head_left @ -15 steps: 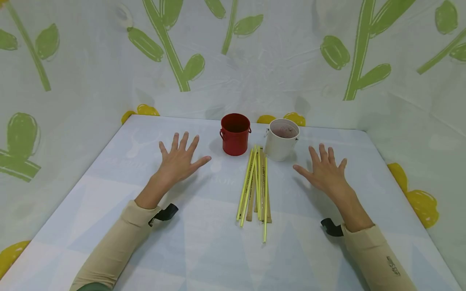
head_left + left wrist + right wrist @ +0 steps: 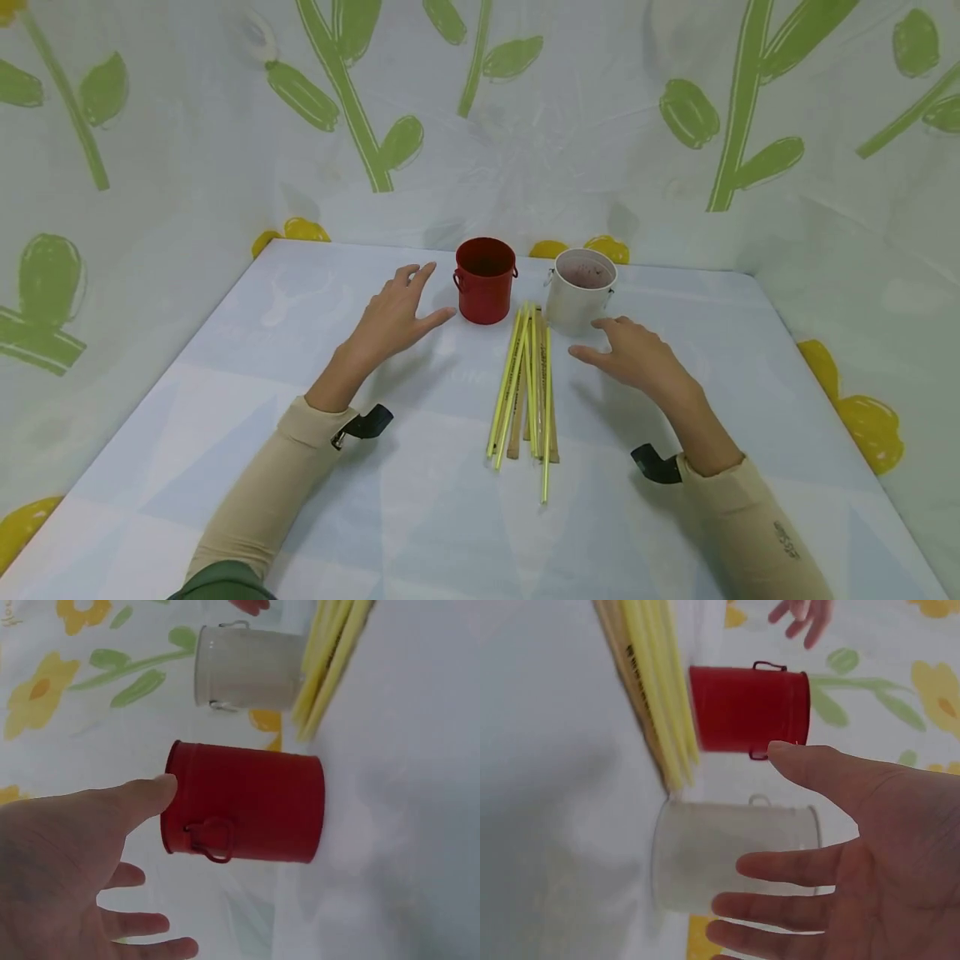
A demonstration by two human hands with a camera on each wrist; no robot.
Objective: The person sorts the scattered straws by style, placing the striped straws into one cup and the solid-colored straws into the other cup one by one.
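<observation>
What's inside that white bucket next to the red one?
From above, the white bucket shows a dull pinkish-brown interior with faint markings; whether that is contents or the bare bottom is unclear. In both wrist views its wall hides the inside.

Light is bright, soft and even across all three views, with no hard glare. In the head view faint, diffuse shadows lie under the left hand (image 2: 390, 321) and right hand (image 2: 637, 358) and beside the red bucket (image 2: 486, 279) and white bucket (image 2: 579, 289), which suggests broad light from above. That view is sharp in the middle, and the walls bow slightly toward the edges. The two wrist views are softer and washed out: the yellow straws (image 2: 656, 712) smear with motion blur in the right wrist view, the tabletop (image 2: 405, 825) shows as a pale, featureless haze, and the near palms are out of focus.
</observation>
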